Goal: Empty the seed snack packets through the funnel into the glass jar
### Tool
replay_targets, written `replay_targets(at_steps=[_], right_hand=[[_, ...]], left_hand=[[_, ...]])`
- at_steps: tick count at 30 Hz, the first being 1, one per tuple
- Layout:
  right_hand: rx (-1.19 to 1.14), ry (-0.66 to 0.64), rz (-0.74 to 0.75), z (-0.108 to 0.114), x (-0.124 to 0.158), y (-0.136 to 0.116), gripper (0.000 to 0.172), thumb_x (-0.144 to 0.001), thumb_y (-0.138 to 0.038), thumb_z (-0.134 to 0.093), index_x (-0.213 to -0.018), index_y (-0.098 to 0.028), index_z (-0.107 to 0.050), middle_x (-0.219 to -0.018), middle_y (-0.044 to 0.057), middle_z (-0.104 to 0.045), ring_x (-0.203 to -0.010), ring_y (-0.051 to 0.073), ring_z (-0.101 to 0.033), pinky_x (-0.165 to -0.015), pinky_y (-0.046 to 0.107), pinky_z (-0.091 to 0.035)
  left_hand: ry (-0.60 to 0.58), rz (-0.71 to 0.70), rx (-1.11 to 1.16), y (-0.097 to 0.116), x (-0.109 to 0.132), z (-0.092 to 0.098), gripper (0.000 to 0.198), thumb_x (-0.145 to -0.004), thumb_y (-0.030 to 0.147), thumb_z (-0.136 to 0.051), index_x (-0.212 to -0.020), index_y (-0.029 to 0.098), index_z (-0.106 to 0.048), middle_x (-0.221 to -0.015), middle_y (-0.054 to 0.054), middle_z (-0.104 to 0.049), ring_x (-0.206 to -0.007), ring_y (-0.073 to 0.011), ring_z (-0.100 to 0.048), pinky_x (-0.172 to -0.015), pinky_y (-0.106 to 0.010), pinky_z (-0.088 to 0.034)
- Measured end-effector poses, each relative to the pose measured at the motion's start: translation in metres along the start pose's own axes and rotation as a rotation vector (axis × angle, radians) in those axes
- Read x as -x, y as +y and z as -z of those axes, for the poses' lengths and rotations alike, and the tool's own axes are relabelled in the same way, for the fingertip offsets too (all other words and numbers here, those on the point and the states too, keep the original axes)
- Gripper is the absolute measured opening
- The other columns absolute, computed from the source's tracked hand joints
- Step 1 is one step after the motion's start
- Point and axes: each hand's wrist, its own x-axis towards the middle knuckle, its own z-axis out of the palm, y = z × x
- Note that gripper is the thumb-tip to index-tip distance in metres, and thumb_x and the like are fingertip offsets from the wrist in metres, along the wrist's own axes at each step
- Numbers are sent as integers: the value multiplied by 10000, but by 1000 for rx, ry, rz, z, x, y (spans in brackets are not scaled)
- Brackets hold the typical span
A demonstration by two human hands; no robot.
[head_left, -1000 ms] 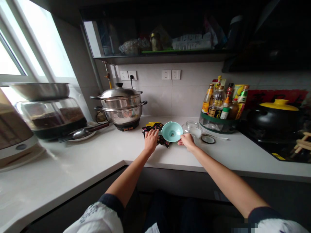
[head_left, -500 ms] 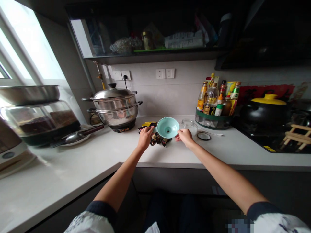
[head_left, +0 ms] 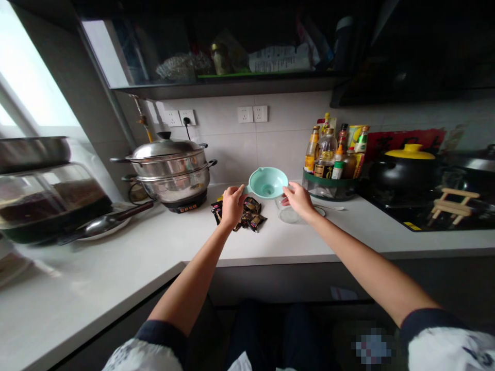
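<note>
A light-green funnel (head_left: 268,181) is held up between both hands above the counter. My left hand (head_left: 233,206) pinches its short handle on the left. My right hand (head_left: 298,199) grips the rim on the right side. Below and just behind the right hand stands a clear glass jar (head_left: 289,215), its upper part hidden by the hand and funnel. Several small dark wrapped packets (head_left: 253,214) lie in a pile on the counter beside the left hand.
A steel steamer pot (head_left: 169,172) sits at the back left. A green-rimmed rack (head_left: 328,184) of bottles stands at the back right, with a white spoon (head_left: 333,207) before it. Farther right, a black pot with a yellow lid (head_left: 410,152) and a small wooden stool-shaped rack (head_left: 456,205) are on the stove.
The funnel has risen slightly and tipped so its bowl looks more upward, nearer to above the jar. The camera view has turned a little to the right.
</note>
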Motion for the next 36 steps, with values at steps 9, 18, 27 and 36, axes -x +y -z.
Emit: replay_targets(at_steps=[9, 18, 27, 36], right_hand=[[-12, 119, -131, 21, -30, -12, 125, -830, -195, -505, -932, -141, -552, -668, 15, -565, -517, 154, -628, -472, 248, -532], [109, 120, -120, 41, -60, -28, 118, -788, -125, -568, -672, -137, -558, -518, -19, -463, -406, 145, -579, -371, 220, -462], [97, -223, 7, 59, -71, -28, 214, -788, -68, -541, -588, -143, -550, -455, -51, -500, -412, 93, -538, -421, 197, -499], [-59, -230, 10, 74, -58, -33, 185, -811, -309, -646, -772, -129, -628, -626, -8, -625, -515, 88, -577, -509, 187, -489]], left_hand=[[-59, 124, 171, 61, -10, -11, 374, -837, 357, -574, -1122, 133, -667, -1032, -124, -673, -952, -208, -614, -882, -330, -486], [-95, 106, 527, 58, -27, -9, 470, -938, 405, -333, -1223, 130, -586, -1100, -140, -666, -938, -191, -645, -815, -342, -529], [-261, -475, -104, 44, -62, 3, 227, -890, 219, -475, -1045, 227, -641, -1381, -87, -530, -1420, -243, -283, -1143, -579, -138], [-285, -578, -149, 58, -69, -6, 227, -909, 242, -442, -834, 185, -648, -900, -48, -661, -1113, -179, -576, -1127, -421, -291]])
